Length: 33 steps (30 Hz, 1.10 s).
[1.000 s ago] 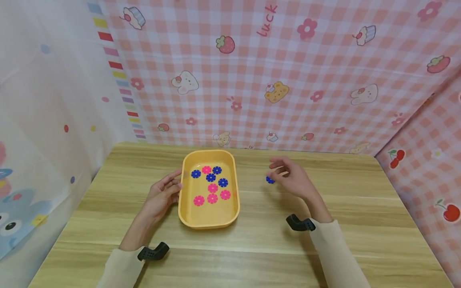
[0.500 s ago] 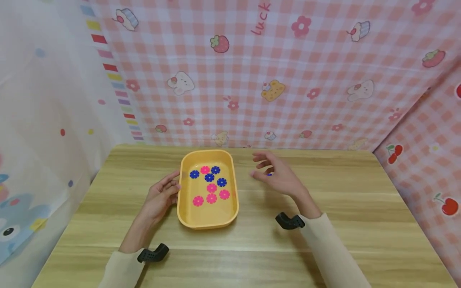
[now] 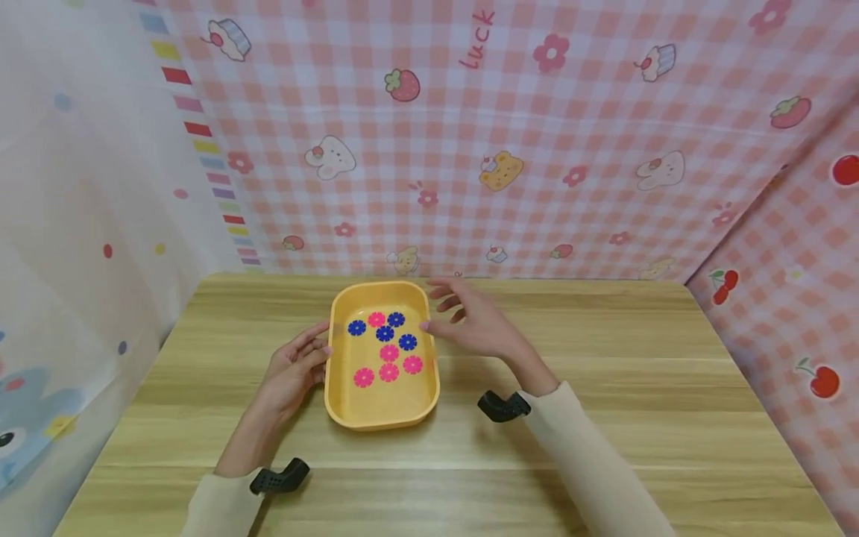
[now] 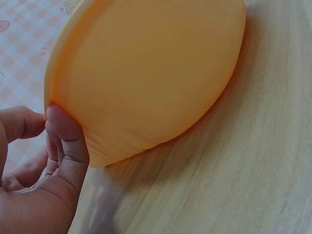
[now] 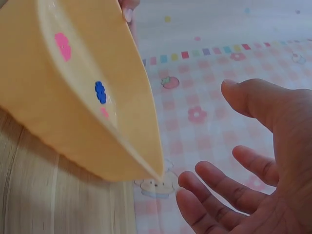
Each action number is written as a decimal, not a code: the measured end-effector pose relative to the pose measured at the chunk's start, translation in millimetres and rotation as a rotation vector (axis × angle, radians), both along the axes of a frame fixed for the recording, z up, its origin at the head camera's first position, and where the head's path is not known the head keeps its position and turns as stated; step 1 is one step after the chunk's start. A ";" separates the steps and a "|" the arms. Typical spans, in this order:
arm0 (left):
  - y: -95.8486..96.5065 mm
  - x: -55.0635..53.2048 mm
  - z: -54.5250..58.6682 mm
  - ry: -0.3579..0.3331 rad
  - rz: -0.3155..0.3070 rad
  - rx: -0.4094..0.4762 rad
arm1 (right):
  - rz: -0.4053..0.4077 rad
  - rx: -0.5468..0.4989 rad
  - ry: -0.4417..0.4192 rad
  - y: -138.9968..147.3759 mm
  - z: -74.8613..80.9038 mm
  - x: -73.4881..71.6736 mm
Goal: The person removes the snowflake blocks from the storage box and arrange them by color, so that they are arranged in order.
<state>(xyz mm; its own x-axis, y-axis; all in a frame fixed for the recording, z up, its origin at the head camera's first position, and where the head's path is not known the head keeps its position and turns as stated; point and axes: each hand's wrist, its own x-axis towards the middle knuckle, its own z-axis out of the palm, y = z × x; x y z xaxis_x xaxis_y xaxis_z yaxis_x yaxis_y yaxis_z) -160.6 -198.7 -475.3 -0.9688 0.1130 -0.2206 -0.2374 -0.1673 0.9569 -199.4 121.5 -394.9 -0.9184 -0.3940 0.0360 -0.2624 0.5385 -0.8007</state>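
Note:
A yellow plastic tray (image 3: pixel 382 418) sits on the wooden table, with several blue and pink flower-shaped discs lying inside. One blue disc (image 3: pixel 356 328) is near its left wall; a pink disc (image 3: pixel 364 377) is lower down. My left hand (image 3: pixel 295 369) holds the tray's left side, thumb and fingertips at the rim; the left wrist view shows the thumb (image 4: pixel 63 129) against the wall. My right hand (image 3: pixel 476 321) is at the tray's right rim, thumb and fingers spread apart. Nothing shows in the fingers (image 5: pixel 224 185) in the right wrist view.
The wooden table (image 3: pixel 604 418) extends right and in front of the tray. A pink checked cloth (image 3: pixel 577 134) hangs behind the table's far edge, another at the right, and a pale cloth (image 3: pixel 101 186) at the left. Each wrist wears a black mount (image 3: pixel 503 406).
My right hand has moved left, from above a blue disc on the table to the tray's right rim. That disc is out of sight now. My left hand has stayed on the tray.

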 end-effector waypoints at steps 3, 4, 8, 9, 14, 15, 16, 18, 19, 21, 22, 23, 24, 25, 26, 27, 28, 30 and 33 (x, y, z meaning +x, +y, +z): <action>-0.4 0.0 0.6 0.001 -0.003 -0.001 | 0.016 0.013 0.006 -8.6 0.1 -3.4; -0.8 0.2 0.9 0.001 -0.003 -0.001 | 0.022 0.014 0.007 -11.6 -0.2 -4.7; -2.2 1.0 2.0 -0.003 0.002 0.003 | 0.042 0.015 -0.001 -23.4 -0.9 -9.0; -2.4 1.2 2.2 -0.004 0.002 0.003 | 0.046 0.013 -0.007 -26.1 -0.8 -10.1; -2.4 1.2 2.2 -0.001 -0.007 0.006 | 0.060 0.019 -0.026 -36.3 0.2 -15.0; -2.2 1.1 2.2 0.000 -0.009 0.005 | 0.062 0.022 -0.031 -37.9 0.1 -16.0; -2.1 0.9 2.1 0.003 -0.012 0.005 | 0.064 0.024 -0.036 -39.4 0.1 -16.9; -1.7 0.6 2.0 0.006 -0.018 0.003 | 0.068 0.028 -0.048 -42.4 -0.2 -19.1; -1.7 0.3 2.0 0.007 -0.020 0.001 | 0.070 0.030 -0.053 -44.3 -0.2 -20.2; -1.6 -0.1 2.3 0.005 -0.019 -0.004 | 0.075 0.033 -0.070 -48.2 -0.1 -22.7; -1.6 -0.2 2.4 0.005 -0.019 -0.005 | 0.078 0.036 -0.078 -50.2 -0.2 -24.0; -1.6 -0.1 2.4 0.003 -0.019 -0.007 | 0.079 0.041 -0.086 -52.4 -0.3 -25.2; -1.6 -0.1 2.4 0.001 -0.019 -0.009 | 0.078 0.046 -0.095 -54.6 -1.1 -26.7; -1.6 0.0 2.5 0.001 -0.019 -0.010 | 0.080 0.050 -0.105 -56.9 -1.2 -27.7; -1.6 0.1 2.5 0.001 -0.019 -0.011 | 0.081 0.056 -0.113 -59.2 -1.8 -29.0; -1.5 0.1 2.6 0.001 -0.019 -0.012 | 0.082 0.061 -0.121 -61.6 -2.1 -30.0; -1.4 0.2 2.7 0.001 -0.019 -0.012 | 0.083 0.064 -0.129 -64.0 -3.1 -31.4; -1.2 0.4 3.1 0.001 -0.019 -0.012 | 0.085 0.071 -0.141 -68.8 -4.3 -33.9; -0.9 0.8 4.0 0.001 -0.017 -0.010 | 0.088 0.085 -0.151 -75.5 -6.6 -37.7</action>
<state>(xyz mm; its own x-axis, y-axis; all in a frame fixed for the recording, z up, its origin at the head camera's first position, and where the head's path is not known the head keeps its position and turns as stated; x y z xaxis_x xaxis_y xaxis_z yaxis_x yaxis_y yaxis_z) -159.8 -199.7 -471.3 -0.9670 0.1268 -0.2208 -0.2391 -0.1542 0.9587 -237.1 46.0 -401.5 -0.8729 -0.4685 -0.1363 -0.1920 0.5866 -0.7868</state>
